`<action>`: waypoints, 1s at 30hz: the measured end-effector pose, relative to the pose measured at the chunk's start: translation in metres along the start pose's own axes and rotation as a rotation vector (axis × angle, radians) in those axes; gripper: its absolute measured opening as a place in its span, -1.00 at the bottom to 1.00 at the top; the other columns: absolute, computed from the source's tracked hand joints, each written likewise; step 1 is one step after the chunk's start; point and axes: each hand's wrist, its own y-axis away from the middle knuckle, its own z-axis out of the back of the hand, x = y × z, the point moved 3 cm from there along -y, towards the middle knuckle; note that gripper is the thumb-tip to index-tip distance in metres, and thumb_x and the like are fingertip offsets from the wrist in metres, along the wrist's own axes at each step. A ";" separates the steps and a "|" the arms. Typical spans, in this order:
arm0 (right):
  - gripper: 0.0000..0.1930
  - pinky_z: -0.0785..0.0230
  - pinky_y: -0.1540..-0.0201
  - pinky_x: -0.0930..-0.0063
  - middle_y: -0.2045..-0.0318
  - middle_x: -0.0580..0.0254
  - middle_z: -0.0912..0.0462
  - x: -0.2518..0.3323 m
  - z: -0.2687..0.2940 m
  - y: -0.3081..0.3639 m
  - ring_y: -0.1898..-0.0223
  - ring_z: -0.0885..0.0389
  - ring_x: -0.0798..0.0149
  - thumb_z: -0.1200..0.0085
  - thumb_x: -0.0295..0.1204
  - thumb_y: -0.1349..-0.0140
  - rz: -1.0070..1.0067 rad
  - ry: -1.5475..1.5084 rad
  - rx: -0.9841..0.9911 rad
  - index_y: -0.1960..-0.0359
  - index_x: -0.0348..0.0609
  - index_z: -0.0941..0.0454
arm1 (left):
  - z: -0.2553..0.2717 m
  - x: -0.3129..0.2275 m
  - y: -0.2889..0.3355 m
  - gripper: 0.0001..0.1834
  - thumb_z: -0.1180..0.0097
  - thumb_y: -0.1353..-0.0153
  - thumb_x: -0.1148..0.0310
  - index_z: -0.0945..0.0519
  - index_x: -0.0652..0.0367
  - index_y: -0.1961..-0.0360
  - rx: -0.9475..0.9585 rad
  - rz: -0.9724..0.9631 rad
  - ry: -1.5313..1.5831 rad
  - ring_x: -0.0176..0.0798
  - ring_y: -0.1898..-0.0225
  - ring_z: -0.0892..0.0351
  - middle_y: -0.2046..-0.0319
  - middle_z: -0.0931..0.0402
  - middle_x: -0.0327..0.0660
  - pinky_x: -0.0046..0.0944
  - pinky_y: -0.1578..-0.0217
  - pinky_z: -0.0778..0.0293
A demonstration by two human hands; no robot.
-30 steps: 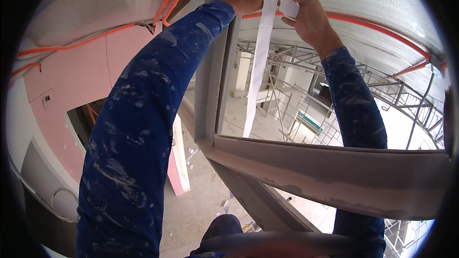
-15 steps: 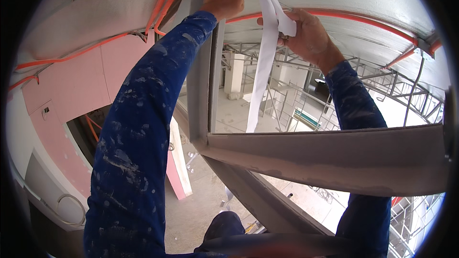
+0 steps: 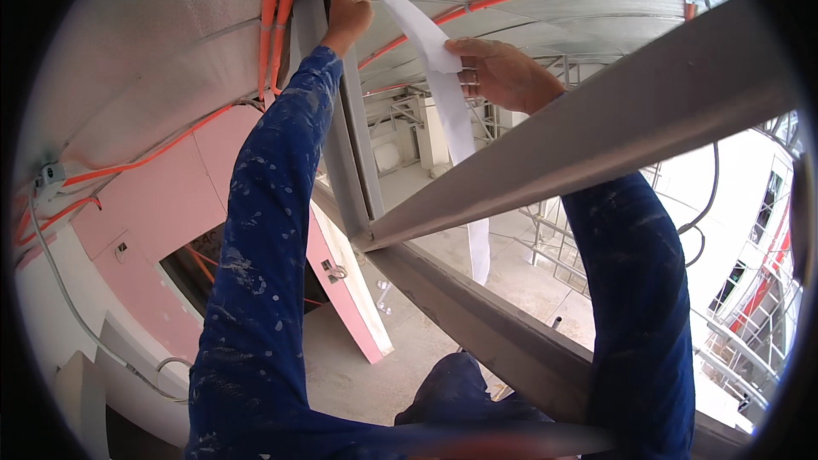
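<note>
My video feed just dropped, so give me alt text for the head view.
The right hand touches a long white strip that hangs down behind a slanted grey beam; the left hand is raised higher beside a grey upright, its grip unclear. Pink panels stand at left, and orange pipes run overhead.

Floor (image 3: pixel 345 382), pale grey, as I see it from within the room. Small white scraps (image 3: pixel 383 296) lie loose on it near a pink-and-white wall end (image 3: pixel 351 311); farther back, a pale column (image 3: pixel 432 132) and metal scaffolding (image 3: pixel 560 257) stand upon it.
</note>
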 end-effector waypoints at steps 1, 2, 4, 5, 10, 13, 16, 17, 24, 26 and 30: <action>-0.56 -0.35 -0.14 0.21 0.05 0.15 -0.63 0.001 -0.003 0.000 0.04 -0.57 0.23 -0.13 -0.13 -0.45 0.001 -0.004 -0.020 -0.13 -0.24 -0.52 | -0.006 -0.001 -0.002 -0.66 0.10 -0.31 0.63 -0.49 0.31 -0.10 0.006 0.212 0.209 0.03 -0.05 -0.66 -0.09 -0.60 0.04 -0.07 -0.15 -0.57; -0.57 -0.35 -0.13 0.20 0.05 0.16 -0.62 0.001 -0.008 0.001 0.04 -0.56 0.23 -0.12 -0.13 -0.46 -0.007 -0.005 -0.034 -0.13 -0.23 -0.52 | -0.011 -0.001 -0.001 -0.67 0.11 -0.35 0.61 -0.49 0.31 -0.10 0.004 0.435 0.404 0.01 -0.04 -0.67 -0.11 -0.60 0.01 -0.07 -0.12 -0.59; -0.57 -0.36 -0.11 0.21 0.04 0.17 -0.60 0.004 -0.015 -0.001 0.03 -0.55 0.26 -0.11 -0.14 -0.46 -0.014 0.002 -0.042 -0.13 -0.26 -0.52 | -0.018 -0.012 -0.003 -0.61 0.11 -0.44 0.51 -0.44 0.18 -0.26 -0.041 0.471 0.561 -0.07 -0.14 -0.63 -0.18 -0.60 -0.07 -0.05 -0.16 -0.53; -0.56 -0.36 -0.10 0.22 0.03 0.17 -0.59 0.006 -0.020 -0.002 0.02 -0.54 0.27 -0.11 -0.14 -0.46 -0.002 0.002 -0.028 -0.13 -0.26 -0.52 | -0.019 -0.017 -0.005 -0.62 0.08 -0.45 0.48 -0.44 0.17 -0.26 -0.068 0.476 0.627 -0.07 -0.13 -0.63 -0.17 -0.61 -0.07 -0.08 -0.12 -0.56; -0.50 -0.30 -0.16 0.19 0.02 0.19 -0.58 0.008 -0.024 -0.005 0.00 -0.52 0.22 -0.17 -0.12 -0.40 0.016 -0.034 0.000 -0.15 -0.29 -0.51 | -0.015 -0.021 -0.012 -0.76 -0.17 -0.34 0.43 -0.66 0.25 0.00 -0.142 0.488 0.442 -0.28 0.23 -0.67 0.18 -0.71 -0.13 -0.25 0.23 -0.56; -0.49 -0.26 -0.18 0.19 0.00 0.15 -0.57 0.012 -0.018 -0.009 -0.01 -0.51 0.20 -0.20 -0.13 -0.38 0.021 -0.058 -0.080 -0.16 -0.30 -0.50 | -0.005 -0.015 -0.015 -0.80 -0.22 -0.29 0.37 -0.72 0.24 0.14 -0.115 0.350 0.134 -0.39 0.23 -0.62 0.25 -0.71 -0.22 -0.32 0.27 -0.49; -0.50 -0.27 -0.15 0.21 0.00 0.13 -0.56 0.018 -0.015 -0.011 -0.01 -0.51 0.20 -0.21 -0.15 -0.37 0.025 -0.086 -0.090 -0.16 -0.30 -0.50 | 0.001 -0.015 -0.016 -0.77 -0.17 -0.27 0.36 -0.72 0.26 0.15 -0.111 0.206 0.009 -0.42 0.23 -0.59 0.28 -0.69 -0.26 -0.32 0.25 -0.48; -0.50 -0.28 -0.14 0.22 0.01 0.15 -0.57 0.017 -0.012 -0.013 -0.01 -0.50 0.21 -0.21 -0.14 -0.37 0.024 -0.077 -0.084 -0.15 -0.29 -0.51 | 0.000 -0.013 -0.018 -0.77 -0.16 -0.28 0.36 -0.72 0.26 0.15 -0.114 0.218 0.025 -0.41 0.23 -0.58 0.28 -0.69 -0.26 -0.31 0.24 -0.48; -0.57 -0.30 -0.16 0.15 0.07 0.23 -0.60 0.029 0.015 -0.022 0.02 -0.51 0.26 -0.21 -0.16 -0.37 0.140 -0.116 -0.100 -0.09 -0.25 -0.55 | 0.005 -0.021 -0.030 -0.67 -0.04 -0.31 0.39 -0.68 0.31 0.01 -0.049 0.090 -0.250 -0.13 0.05 -0.71 0.11 -0.75 -0.05 -0.19 0.00 -0.53; -0.59 -0.33 -0.16 0.13 0.07 0.24 -0.63 0.045 0.026 -0.027 0.06 -0.55 0.27 -0.20 -0.18 -0.38 0.206 -0.117 -0.091 -0.08 -0.25 -0.57 | 0.004 -0.021 -0.030 -0.62 -0.01 -0.32 0.38 -0.63 0.31 -0.09 -0.043 0.021 -0.381 -0.05 -0.06 -0.70 0.03 -0.73 0.01 -0.16 -0.09 -0.53; -0.63 -0.39 -0.10 0.12 0.04 0.18 -0.67 0.084 0.045 -0.040 0.05 -0.60 0.21 -0.11 -0.18 -0.45 0.324 -0.108 0.065 -0.09 -0.20 -0.58 | 0.000 -0.007 -0.020 -0.48 -0.02 -0.34 0.38 -0.48 0.25 -0.32 0.004 -0.040 -0.444 -0.02 -0.18 -0.64 -0.12 -0.66 0.04 -0.15 -0.21 -0.49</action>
